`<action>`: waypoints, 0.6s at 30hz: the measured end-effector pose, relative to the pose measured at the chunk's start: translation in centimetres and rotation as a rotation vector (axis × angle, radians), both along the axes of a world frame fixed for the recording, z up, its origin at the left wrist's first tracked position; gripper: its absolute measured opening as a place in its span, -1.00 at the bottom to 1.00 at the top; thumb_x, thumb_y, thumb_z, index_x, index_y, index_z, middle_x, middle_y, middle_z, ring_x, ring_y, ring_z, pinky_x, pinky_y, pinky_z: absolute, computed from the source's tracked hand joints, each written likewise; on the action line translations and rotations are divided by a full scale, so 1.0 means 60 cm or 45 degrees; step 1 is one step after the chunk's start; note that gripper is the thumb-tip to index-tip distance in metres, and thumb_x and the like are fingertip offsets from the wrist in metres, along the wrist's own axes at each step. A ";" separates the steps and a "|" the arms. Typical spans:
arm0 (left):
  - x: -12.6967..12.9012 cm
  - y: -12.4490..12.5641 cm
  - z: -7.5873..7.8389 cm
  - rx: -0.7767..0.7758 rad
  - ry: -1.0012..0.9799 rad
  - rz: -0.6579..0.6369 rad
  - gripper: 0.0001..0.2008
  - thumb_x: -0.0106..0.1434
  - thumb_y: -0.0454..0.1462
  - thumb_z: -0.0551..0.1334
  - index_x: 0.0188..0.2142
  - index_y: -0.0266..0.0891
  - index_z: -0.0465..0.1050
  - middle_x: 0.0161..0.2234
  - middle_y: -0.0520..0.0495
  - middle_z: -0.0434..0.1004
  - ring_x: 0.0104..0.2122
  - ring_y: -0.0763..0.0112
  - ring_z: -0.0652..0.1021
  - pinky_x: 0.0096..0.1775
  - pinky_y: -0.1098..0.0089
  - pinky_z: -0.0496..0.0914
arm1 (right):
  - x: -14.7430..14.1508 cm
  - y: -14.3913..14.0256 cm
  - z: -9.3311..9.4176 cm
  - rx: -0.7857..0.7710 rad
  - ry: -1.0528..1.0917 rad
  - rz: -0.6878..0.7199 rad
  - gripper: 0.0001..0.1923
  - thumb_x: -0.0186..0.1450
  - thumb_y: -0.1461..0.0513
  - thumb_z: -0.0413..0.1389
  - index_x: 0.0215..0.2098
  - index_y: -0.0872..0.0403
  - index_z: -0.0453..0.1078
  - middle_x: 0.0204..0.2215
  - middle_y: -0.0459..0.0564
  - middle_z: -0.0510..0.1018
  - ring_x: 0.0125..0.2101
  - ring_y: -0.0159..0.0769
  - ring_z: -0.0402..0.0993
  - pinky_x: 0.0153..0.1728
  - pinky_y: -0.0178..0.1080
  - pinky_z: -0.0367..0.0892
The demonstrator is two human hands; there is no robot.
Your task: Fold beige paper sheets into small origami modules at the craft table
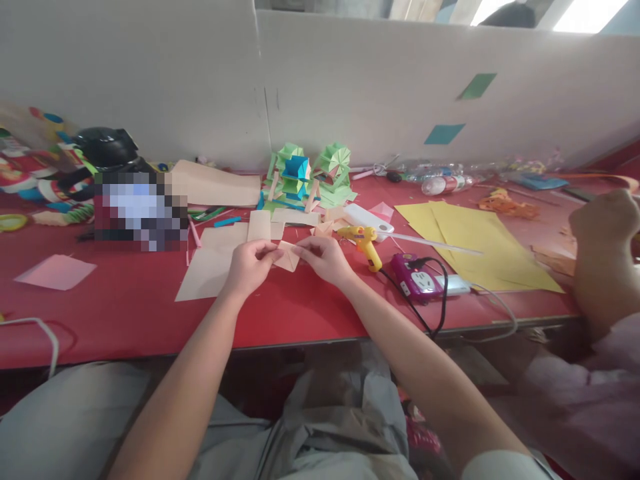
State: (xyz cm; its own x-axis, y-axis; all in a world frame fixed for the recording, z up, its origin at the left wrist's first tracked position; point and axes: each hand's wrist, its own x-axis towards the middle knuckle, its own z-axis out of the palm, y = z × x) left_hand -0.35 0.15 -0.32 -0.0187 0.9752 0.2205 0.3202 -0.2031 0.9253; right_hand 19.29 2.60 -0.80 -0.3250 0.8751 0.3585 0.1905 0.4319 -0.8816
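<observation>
A red table [125, 300] runs across the view, backed by a white partition wall [350, 87] that carries 2 small coloured paper patches, 1 green [477, 86] and 1 teal [444, 134]. Bright window light shows above the wall at the top right.

The left hand [249, 265] and the right hand [325, 259] meet over the table's middle, both with fingertips pinched shut on 1 small folded tan paper piece [289, 256], which is held between them just above the tabletop. Under and behind the hands lie several flat tan sheets [207, 270]; their exact count is hard to tell where they overlap.

Just right of the right hand lies 1 yellow glue gun [364, 241], and beside it 1 purple power strip [417, 278] with a black cord plugged in. Further right are 2 overlapping yellow sheets [480, 250]. 1 pink square sheet [56, 272] lies well apart at the left.

At the back stand 2 green folded paper models [313, 173], the left one with a blue centre. 1 plastic bottle [445, 183] lies on its side near the wall; what it contains cannot be made out. Toys and a black helmet-like object [105, 147] crowd the far left.

Another person's hand [603, 223] rests at the table's right edge, well apart from the tan piece.
</observation>
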 end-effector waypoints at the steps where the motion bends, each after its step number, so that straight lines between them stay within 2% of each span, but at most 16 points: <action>1: -0.002 0.001 -0.002 0.004 0.017 0.024 -0.75 0.12 -0.09 0.38 -0.38 -0.26 0.58 -0.44 -0.09 0.63 -0.41 0.25 0.60 -0.34 0.34 0.46 | -0.001 0.000 0.001 -0.014 0.004 0.023 -0.68 0.31 0.01 0.18 -0.34 0.10 0.52 -0.47 -0.04 0.55 -0.47 -0.36 0.39 -0.40 -0.27 0.28; 4: -0.003 0.003 -0.004 0.005 0.049 0.043 -0.77 0.13 -0.12 0.36 -0.37 -0.26 0.58 -0.43 -0.09 0.63 -0.42 0.26 0.59 -0.35 0.34 0.45 | -0.003 -0.001 0.001 -0.072 -0.018 0.102 -0.62 0.30 -0.05 0.17 -0.38 0.11 0.48 -0.51 -0.06 0.52 -0.50 -0.40 0.35 -0.44 -0.30 0.24; 8: 0.001 0.002 -0.001 -0.001 0.050 -0.053 -0.70 0.19 -0.05 0.34 -0.31 -0.26 0.59 -0.33 -0.14 0.67 -0.30 0.19 0.62 -0.24 0.30 0.48 | -0.001 0.001 -0.003 -0.255 -0.048 0.211 -0.52 0.26 -0.10 0.20 -0.56 0.10 0.34 -0.67 -0.13 0.40 -0.62 -0.45 0.28 -0.54 -0.33 0.18; 11: -0.005 0.002 0.004 0.048 0.066 0.058 -0.66 0.28 -0.02 0.24 -0.21 -0.26 0.57 -0.23 -0.19 0.67 -0.20 0.17 0.63 -0.13 0.26 0.48 | 0.000 0.007 -0.003 -0.335 0.214 0.052 -0.51 0.23 -0.13 0.21 -0.54 0.09 0.35 -0.61 -0.08 0.49 -0.59 -0.42 0.38 -0.50 -0.31 0.32; 13: -0.014 0.003 0.007 0.105 0.211 0.243 -0.66 0.32 -0.08 0.19 -0.09 -0.27 0.52 -0.13 -0.24 0.64 -0.11 0.12 0.61 -0.03 0.19 0.47 | -0.001 0.009 -0.001 -0.368 0.492 -0.072 -0.54 0.23 -0.15 0.21 -0.38 0.09 0.43 -0.41 0.02 0.62 -0.42 -0.33 0.55 -0.33 -0.26 0.47; 15: -0.025 0.004 0.007 0.131 0.520 0.415 -0.56 0.28 -0.17 0.21 0.11 -0.30 0.41 0.06 -0.35 0.54 0.08 -0.03 0.52 0.11 0.02 0.38 | -0.003 0.009 0.003 -0.442 0.665 -0.063 -0.50 0.22 -0.18 0.20 -0.22 0.07 0.46 -0.21 0.10 0.66 -0.19 -0.22 0.62 -0.13 -0.17 0.52; 16: -0.029 0.003 0.006 0.102 0.683 0.460 -0.45 0.25 -0.19 0.23 0.21 -0.33 0.32 0.17 -0.43 0.43 0.18 -0.14 0.43 0.17 -0.08 0.30 | -0.004 0.007 0.006 -0.493 0.681 -0.023 -0.47 0.22 -0.20 0.19 -0.19 0.07 0.47 -0.17 0.13 0.66 -0.14 -0.17 0.62 -0.08 -0.14 0.53; 18: -0.032 0.001 0.004 -0.031 0.918 0.474 -0.26 0.21 -0.20 0.26 0.33 -0.39 0.12 0.32 -0.58 0.18 0.30 -0.33 0.26 0.20 -0.23 0.20 | -0.006 0.002 0.010 -0.580 0.638 0.049 -0.42 0.21 -0.23 0.18 -0.22 0.10 0.49 -0.22 0.16 0.67 -0.17 -0.13 0.64 -0.10 -0.11 0.55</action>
